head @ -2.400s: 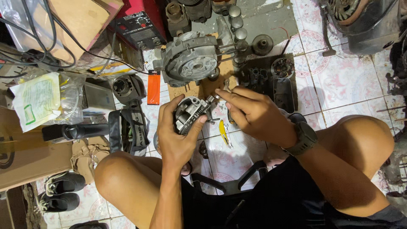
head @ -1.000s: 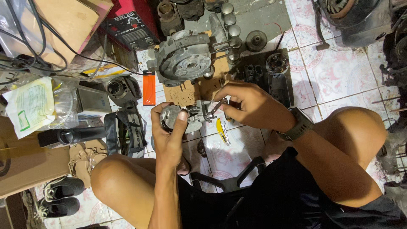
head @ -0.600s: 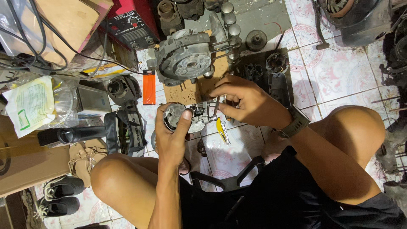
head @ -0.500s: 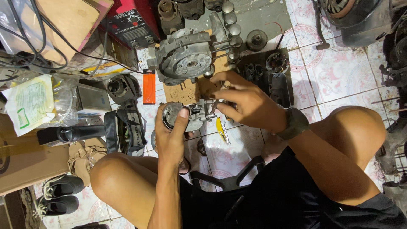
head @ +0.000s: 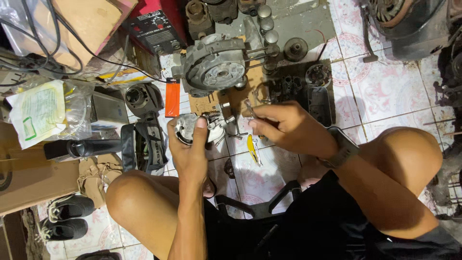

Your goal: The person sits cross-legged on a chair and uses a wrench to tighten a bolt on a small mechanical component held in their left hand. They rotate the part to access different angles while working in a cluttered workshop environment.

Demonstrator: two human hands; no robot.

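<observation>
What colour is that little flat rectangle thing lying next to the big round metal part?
Orange. The head view shows it.

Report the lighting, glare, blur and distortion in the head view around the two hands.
Head view: light is soft and even, with only faint shadows under the hands on the tiled floor; mild glare shows on the plastic bag; the left hand, the round metal part it grips and the right hand are fairly sharp; the wide lens bends the edges, and the corners fall darker.
</observation>
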